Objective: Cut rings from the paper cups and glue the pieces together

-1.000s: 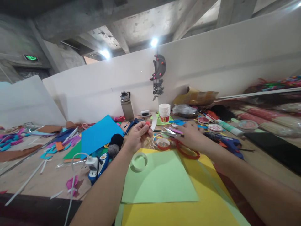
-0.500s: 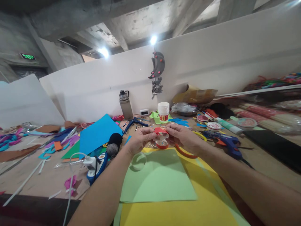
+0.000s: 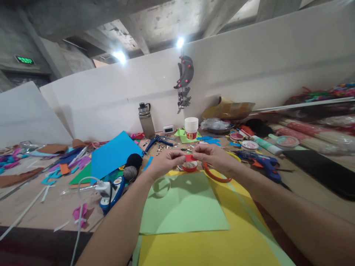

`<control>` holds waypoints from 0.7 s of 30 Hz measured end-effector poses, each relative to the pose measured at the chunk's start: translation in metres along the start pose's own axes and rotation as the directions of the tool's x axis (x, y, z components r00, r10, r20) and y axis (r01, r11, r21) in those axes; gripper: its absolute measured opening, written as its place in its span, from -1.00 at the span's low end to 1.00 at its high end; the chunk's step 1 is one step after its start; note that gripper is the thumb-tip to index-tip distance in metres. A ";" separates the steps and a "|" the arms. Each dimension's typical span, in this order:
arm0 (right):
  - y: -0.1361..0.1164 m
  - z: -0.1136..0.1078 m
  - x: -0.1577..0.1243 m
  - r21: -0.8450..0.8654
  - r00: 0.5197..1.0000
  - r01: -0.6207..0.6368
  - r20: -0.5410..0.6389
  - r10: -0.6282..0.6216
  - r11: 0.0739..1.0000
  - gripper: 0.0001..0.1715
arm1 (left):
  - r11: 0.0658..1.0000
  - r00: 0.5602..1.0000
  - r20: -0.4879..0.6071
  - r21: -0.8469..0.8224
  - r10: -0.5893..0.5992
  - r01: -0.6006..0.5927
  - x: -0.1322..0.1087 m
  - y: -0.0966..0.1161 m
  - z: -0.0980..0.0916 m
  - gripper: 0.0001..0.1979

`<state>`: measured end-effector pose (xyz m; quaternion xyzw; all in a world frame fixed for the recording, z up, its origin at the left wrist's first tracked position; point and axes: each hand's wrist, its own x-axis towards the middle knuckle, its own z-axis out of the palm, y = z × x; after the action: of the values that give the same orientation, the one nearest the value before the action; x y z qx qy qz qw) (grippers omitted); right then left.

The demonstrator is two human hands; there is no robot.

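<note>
Between the fingertips of my left hand [image 3: 173, 159] and my right hand [image 3: 203, 154] is a small red paper piece [image 3: 190, 158], pinched at both ends. Just below it a red ring [image 3: 189, 169] with a pale inside sits at the far edge of the light green sheet [image 3: 184, 207]. That sheet lies on a larger yellow sheet [image 3: 210, 245]. On its left part rests a pale green ring [image 3: 161, 186]. An orange-red ring [image 3: 217, 178] lies beneath my right wrist, with a yellow ring [image 3: 235, 156] partly hidden behind it.
Stacked paper cups [image 3: 191, 128] and a grey bottle [image 3: 146, 120] stand at the back. A blue glue gun [image 3: 266, 166] and a black slab [image 3: 318, 171] lie right. Left are a blue sheet [image 3: 112, 153], a power strip [image 3: 113, 194] with a white cable, and paper scraps.
The red paper piece looked curved and open before; now it appears flatter between my fingers. My hands stay close together, and the whole view has shifted slightly.
</note>
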<state>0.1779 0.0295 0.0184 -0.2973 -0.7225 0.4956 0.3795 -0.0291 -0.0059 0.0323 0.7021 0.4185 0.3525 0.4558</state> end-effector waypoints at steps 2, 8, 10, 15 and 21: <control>-0.002 0.000 -0.001 -0.046 1.000 -0.009 -0.015 0.008 0.999 -0.64 | 1.000 0.999 0.036 -0.008 -0.009 0.009 0.000 -0.002 0.000 -0.60; -0.002 -0.001 -0.001 -0.163 0.998 0.039 -0.038 -0.045 0.986 -0.65 | 0.998 0.998 0.027 0.019 0.059 -0.059 -0.001 0.001 0.002 -0.65; -0.001 -0.002 -0.001 -0.187 0.996 0.078 -0.028 -0.084 0.979 -0.65 | 0.991 0.996 0.008 0.100 0.094 -0.094 0.001 0.001 0.003 -0.68; 0.007 0.000 0.000 -0.019 0.981 0.102 -0.165 -0.104 0.995 -0.67 | 0.916 0.955 -0.146 0.349 0.260 -0.196 0.006 -0.005 0.003 -0.79; 0.017 0.005 0.004 0.215 0.944 -0.009 -0.320 0.079 0.977 -0.61 | 0.846 0.877 -0.243 0.457 0.414 -0.273 0.006 -0.006 0.005 -0.87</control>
<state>0.1722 0.0363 0.0023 -0.3496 -0.5864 0.5214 0.5119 -0.0239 -0.0010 0.0262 0.7761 0.4192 0.4468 0.1496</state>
